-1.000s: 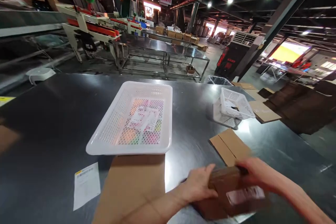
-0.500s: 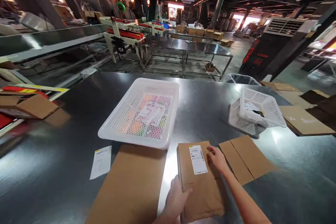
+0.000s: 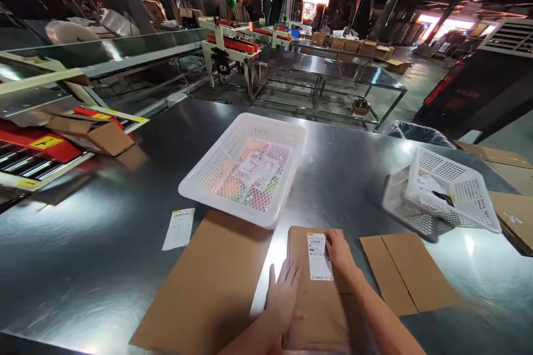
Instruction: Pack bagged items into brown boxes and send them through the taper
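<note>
Across from the hands, a dim industrial hall, with a broad, dark, glossy metal table (image 3: 350, 177) in the foreground. Directly under the hands, a flat brown cardboard package (image 3: 320, 308) with a white, rectangular printed label (image 3: 320, 263) on its far half. With the left hand (image 3: 283, 295) spread open, palm down along the package's left edge, and the right hand (image 3: 339, 249) bent at the fingers, fingertips at the label's upper right edge; impossible to tell whether pinching or merely pressing. Just left of the left hand, a large, flat brown cardboard sheet (image 3: 208, 283); farther left, a white printed paper slip (image 3: 180, 229). Ahead of the left hand, a large white perforated plastic basket (image 3: 227, 210) with brightly coloured packets (image 3: 259, 169) showing inside. Right of the right hand, a creased brown cardboard piece (image 3: 410, 272); beyond that, a smaller white perforated plastic basket (image 3: 472, 205).
</note>
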A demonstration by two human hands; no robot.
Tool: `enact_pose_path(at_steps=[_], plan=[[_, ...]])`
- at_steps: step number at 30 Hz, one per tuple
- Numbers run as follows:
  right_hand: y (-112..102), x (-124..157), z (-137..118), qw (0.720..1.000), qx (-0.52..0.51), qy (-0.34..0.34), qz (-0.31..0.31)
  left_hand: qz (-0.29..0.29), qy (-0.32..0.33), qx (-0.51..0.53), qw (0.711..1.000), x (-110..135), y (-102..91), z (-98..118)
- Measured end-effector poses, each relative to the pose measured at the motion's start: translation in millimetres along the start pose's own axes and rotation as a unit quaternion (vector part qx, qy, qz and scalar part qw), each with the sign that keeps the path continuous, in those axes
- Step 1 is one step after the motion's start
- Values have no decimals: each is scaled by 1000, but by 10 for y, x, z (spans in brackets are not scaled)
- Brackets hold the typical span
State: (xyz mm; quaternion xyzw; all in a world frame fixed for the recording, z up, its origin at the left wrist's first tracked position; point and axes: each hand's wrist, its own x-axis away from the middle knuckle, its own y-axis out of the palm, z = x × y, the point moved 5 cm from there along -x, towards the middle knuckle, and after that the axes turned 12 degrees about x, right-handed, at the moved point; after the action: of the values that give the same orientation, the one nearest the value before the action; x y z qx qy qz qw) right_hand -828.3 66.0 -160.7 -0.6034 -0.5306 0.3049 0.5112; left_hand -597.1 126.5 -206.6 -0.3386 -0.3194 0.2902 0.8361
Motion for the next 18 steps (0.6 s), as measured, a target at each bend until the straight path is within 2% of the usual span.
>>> enact_pose_path(at_steps=[5,12,18], plan=[[-10,-65,73,1000,22,1,3,3,17,30,999,-20,3,5],[-48,-54,138,998,55,-11,-6,18,27,16,999,-96,115,-23],[-67,35,99,995,80,-43,-28,11,13,-12,1000,-67,30,110]])
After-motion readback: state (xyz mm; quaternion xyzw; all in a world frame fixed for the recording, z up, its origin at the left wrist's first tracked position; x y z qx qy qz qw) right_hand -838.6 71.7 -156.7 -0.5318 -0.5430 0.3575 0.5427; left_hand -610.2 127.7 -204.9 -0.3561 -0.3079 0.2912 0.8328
